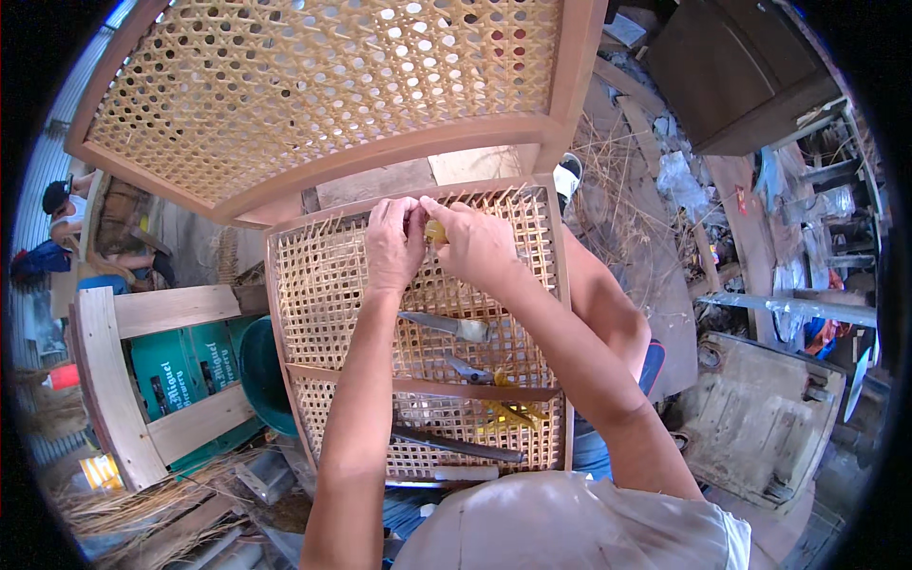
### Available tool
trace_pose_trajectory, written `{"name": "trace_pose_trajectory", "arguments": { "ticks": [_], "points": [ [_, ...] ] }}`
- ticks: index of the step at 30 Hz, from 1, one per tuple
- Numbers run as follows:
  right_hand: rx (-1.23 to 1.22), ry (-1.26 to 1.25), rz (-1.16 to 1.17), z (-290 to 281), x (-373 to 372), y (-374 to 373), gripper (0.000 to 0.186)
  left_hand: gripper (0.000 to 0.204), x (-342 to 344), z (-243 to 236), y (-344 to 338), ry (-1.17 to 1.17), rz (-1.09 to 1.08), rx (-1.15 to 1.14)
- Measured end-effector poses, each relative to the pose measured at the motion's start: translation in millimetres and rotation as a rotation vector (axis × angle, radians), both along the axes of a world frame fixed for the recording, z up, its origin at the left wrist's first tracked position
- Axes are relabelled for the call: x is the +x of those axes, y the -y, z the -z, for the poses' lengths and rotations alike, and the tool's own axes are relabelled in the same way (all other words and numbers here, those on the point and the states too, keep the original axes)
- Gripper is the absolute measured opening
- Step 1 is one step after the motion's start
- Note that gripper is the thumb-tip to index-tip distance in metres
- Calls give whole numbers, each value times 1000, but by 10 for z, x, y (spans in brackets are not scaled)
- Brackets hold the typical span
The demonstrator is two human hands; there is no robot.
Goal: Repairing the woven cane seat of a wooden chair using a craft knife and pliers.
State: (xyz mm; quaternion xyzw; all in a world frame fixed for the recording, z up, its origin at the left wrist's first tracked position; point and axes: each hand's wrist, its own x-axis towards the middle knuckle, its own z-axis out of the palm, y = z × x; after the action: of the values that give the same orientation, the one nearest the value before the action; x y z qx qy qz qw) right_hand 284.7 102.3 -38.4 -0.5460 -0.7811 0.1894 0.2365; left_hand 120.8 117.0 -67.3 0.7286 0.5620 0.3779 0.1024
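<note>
While both hands meet at the far edge of the woven cane seat (323, 285), they pinch a small yellow piece (434, 231) between them.

The left hand (394, 245) has its fingers closed on the piece from one side, and the right hand (475, 242) closes on it from the other side, just above the weave. On the seat, nearer to the person, lie a knife (446, 326), small pliers (470, 370) and some yellow strips (513, 410). The caned chair back (285, 95) stands behind the hands.

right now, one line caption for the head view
Both hands, left hand and right hand, pinch a small yellow piece over a woven cane chair seat.
</note>
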Motion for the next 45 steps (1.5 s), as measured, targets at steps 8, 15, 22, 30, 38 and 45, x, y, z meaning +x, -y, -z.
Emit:
{"name": "trace_pose_trajectory", "arguments": {
  "ticks": [8, 15, 22, 30, 38, 45],
  "points": [
    [-252, -524, 36, -49, 417, -115, 51, 8, 16, -134, 7, -25, -11, -66],
    [-421, -829, -72, 51, 588, -135, 40, 9, 60, -407, -68, -157, 16, -179],
    [-426, -966, -87, 120, 640, -125, 25, 12, 2, -498, -194, -365, 167, -179],
    [-348, -994, -106, 92, 704, -92, 20, 14, 128, -551, -113, -330, 49, -356],
    [-416, -960, -135, 78, 692, -111, 34, 20, -34, -526, -110, -464, 263, -137],
    [-417, -1035, -101, 98, 676, -93, 33, 22, -46, -471, -52, -533, 230, -105]
  ]
}}
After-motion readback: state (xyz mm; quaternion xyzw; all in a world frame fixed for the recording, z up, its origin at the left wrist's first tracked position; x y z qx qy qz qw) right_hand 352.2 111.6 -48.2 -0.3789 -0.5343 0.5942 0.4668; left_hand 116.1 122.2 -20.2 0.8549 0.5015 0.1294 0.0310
